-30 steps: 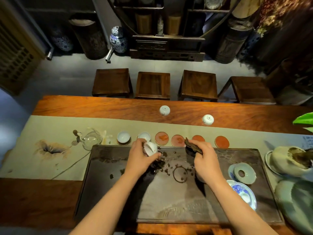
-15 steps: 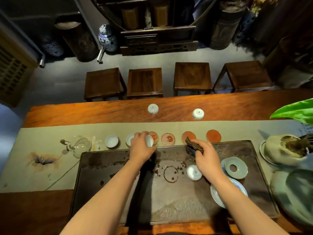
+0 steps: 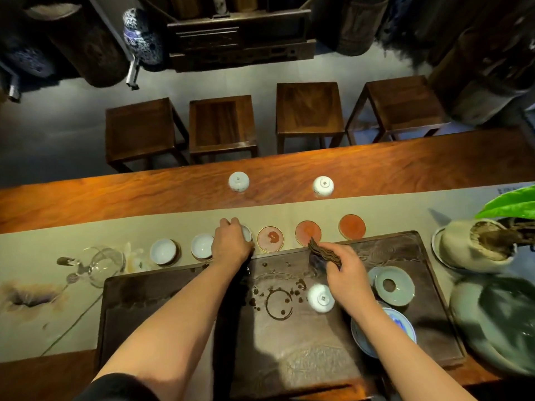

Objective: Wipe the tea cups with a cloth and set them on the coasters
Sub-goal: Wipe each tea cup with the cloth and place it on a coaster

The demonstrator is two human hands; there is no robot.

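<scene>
Left hand point(image 3: 231, 241) curled over a cup point(image 3: 246, 233) mid-frame, right hand point(image 3: 344, 270) pinching the cloth point(image 3: 322, 251); a careless release risks the cup tipping off-coaster.

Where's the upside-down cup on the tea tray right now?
In the head view the inverted cup sits on the dark tea tray, right of centre, touching the right hand and just right of the ring-shaped water stain.

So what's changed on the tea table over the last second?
The left hand carried the cup it held over the tray out to the third coaster in the row, and still grips it there. The right hand still pinches the dark cloth. An upturned cup on the tray and three bare coasters stayed put.
</scene>
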